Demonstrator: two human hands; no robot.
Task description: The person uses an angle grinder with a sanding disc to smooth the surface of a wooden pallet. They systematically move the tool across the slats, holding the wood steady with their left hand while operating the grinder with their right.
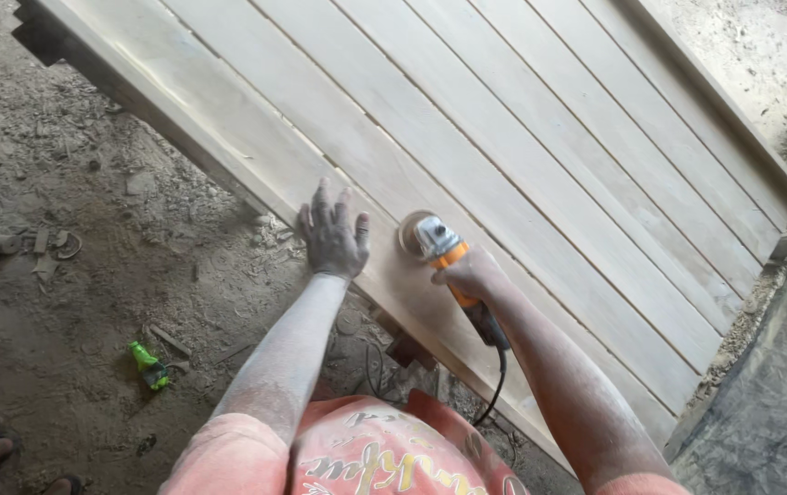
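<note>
Right hand (470,275) grip encloses orange grinder (444,252), disc on wooden panel (540,156).

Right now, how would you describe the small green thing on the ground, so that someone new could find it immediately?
Start from the big pale wooden panel lying slantwise, then go to the dusty dirt floor on its left. Below the left hand that rests flat on the panel's edge lies a small green object. It is the only bright green item among grey debris.

Across the upper right of the frame the plank panel (540,137) lies bare. At lower centre the left hand (333,240), grinder (448,261) and its cord (500,380) block passage. Scraps, perhaps offcuts (50,252), litter the left-hand ground (73,302).
</note>
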